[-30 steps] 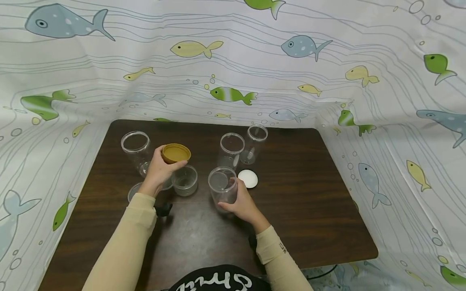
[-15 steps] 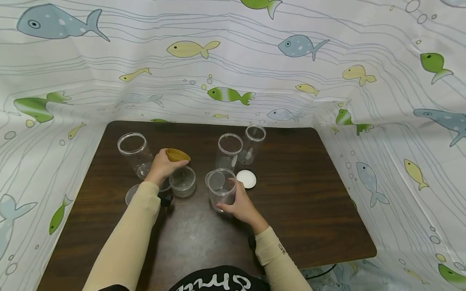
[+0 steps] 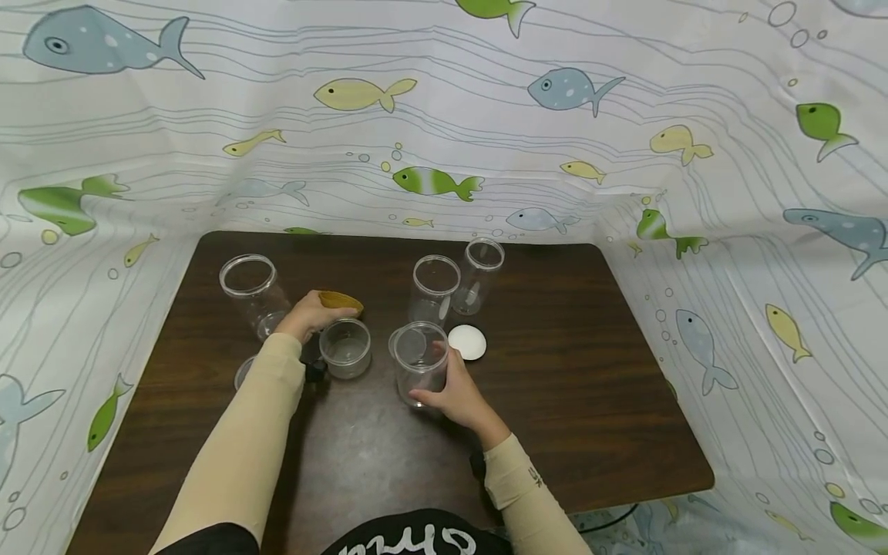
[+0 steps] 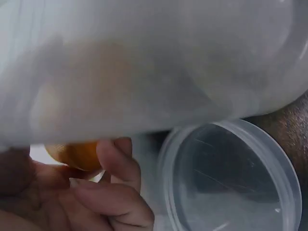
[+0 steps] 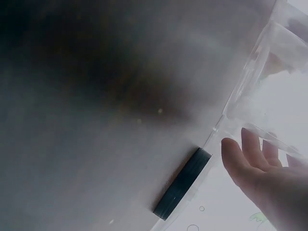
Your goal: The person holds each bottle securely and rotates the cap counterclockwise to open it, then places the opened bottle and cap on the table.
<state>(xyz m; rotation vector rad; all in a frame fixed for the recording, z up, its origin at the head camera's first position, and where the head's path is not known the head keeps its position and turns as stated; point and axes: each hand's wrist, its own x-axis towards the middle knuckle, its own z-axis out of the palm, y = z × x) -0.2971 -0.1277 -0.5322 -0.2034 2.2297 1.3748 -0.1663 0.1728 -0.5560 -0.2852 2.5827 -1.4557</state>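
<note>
My left hand (image 3: 307,314) pinches a gold round lid (image 3: 341,302) by its edge, tilted, just above a short clear jar (image 3: 345,351). In the left wrist view, that lid (image 4: 77,155) shows between thumb and fingers. A large clear jar blurs the upper part of that view, and a round clear jar mouth (image 4: 231,178) lies at lower right. My right hand (image 3: 461,397) grips a clear jar (image 3: 420,378) from its right side; the jar stands upright on the table. The right wrist view shows the right hand (image 5: 260,175) with fingers curved against clear plastic.
A wide clear jar (image 3: 251,297) stands at back left. Behind the gripped jar stand two more jars, one nearer (image 3: 435,289) and a slimmer one (image 3: 479,277). A white disc (image 3: 467,342) lies right of them on the brown table (image 3: 590,385). A clear disc (image 3: 243,371) is partly under my left forearm.
My left hand has moved slightly down and left, and the gold lid has tipped from nearly flat to steeply tilted. The right hand keeps its grip; its jar has shifted slightly down.
</note>
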